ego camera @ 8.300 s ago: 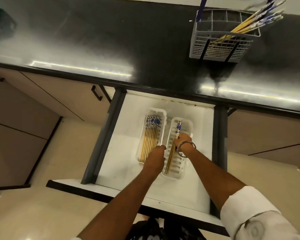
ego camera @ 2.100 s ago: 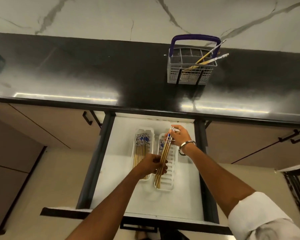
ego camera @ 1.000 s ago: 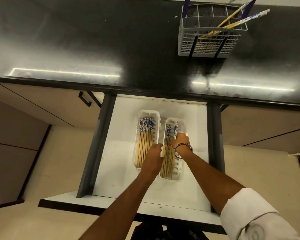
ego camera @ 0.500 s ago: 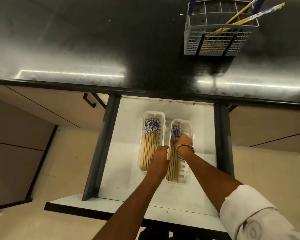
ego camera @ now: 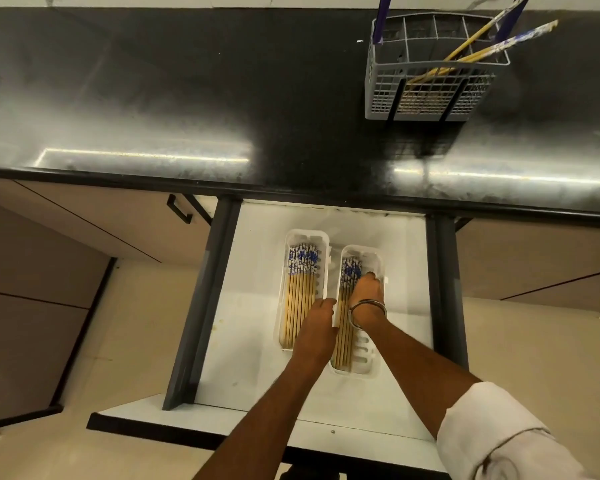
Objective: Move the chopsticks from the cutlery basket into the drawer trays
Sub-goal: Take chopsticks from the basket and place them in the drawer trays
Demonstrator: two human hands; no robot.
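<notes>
A grey cutlery basket (ego camera: 430, 95) stands on the black counter at the back right, with a few chopsticks (ego camera: 482, 46) leaning out of it. Below, the white drawer (ego camera: 253, 306) is pulled out with two white trays side by side. The left tray (ego camera: 305, 234) holds a row of blue-topped chopsticks (ego camera: 300, 289). In the right tray (ego camera: 366, 351) lies a smaller bundle of chopsticks (ego camera: 350, 270). My right hand (ego camera: 367, 292) lies on that bundle with fingers curled down over it. My left hand (ego camera: 317, 327) rests knuckles-up on the rims between the trays, its fingers hidden.
The black countertop (ego camera: 222, 98) overhangs the back of the drawer. Dark drawer sides (ego camera: 201, 306) run along both edges. Closed beige cabinet fronts with a black handle (ego camera: 179, 211) flank the drawer. Pale floor lies below on both sides.
The bundle that both hands held above the right tray two seconds ago now lies flat in it. Fewer chopsticks lean in the basket than eight seconds ago. The hands have barely shifted in the last half second.
</notes>
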